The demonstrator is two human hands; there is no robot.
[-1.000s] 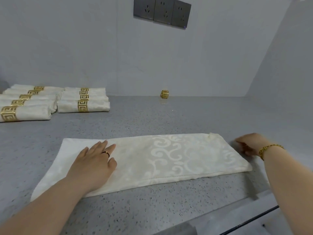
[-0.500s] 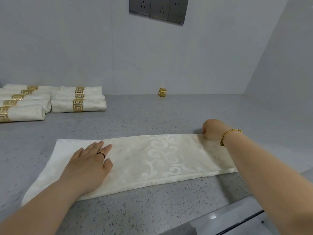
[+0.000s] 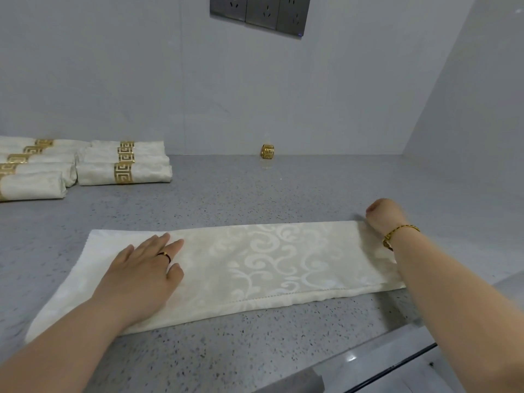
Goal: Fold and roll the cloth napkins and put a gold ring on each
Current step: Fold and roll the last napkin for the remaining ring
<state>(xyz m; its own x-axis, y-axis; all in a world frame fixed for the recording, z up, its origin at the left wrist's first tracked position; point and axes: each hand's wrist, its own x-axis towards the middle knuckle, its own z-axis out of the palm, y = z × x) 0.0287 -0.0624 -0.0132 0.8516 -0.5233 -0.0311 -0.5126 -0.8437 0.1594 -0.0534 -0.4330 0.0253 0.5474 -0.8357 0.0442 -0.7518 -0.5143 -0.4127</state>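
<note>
A cream napkin [image 3: 255, 262] with a swirl pattern lies folded into a long strip across the grey speckled counter [image 3: 226, 199]. My left hand [image 3: 144, 268] presses flat on its left part, fingers straight. My right hand [image 3: 382, 214] is at the napkin's far right corner with its fingers curled down onto the cloth edge; the fingertips are hidden. A loose gold ring [image 3: 268, 152] stands at the back of the counter by the wall.
Several rolled napkins with gold rings [image 3: 124, 173] lie in rows at the back left. Wall sockets [image 3: 259, 12] are above. The counter's front edge [image 3: 368, 355] runs at the lower right, and a side wall closes the right.
My right hand moved from the napkin's right end up to its far right corner and the bump there is now flat. My left hand stayed pressed on the cloth.
</note>
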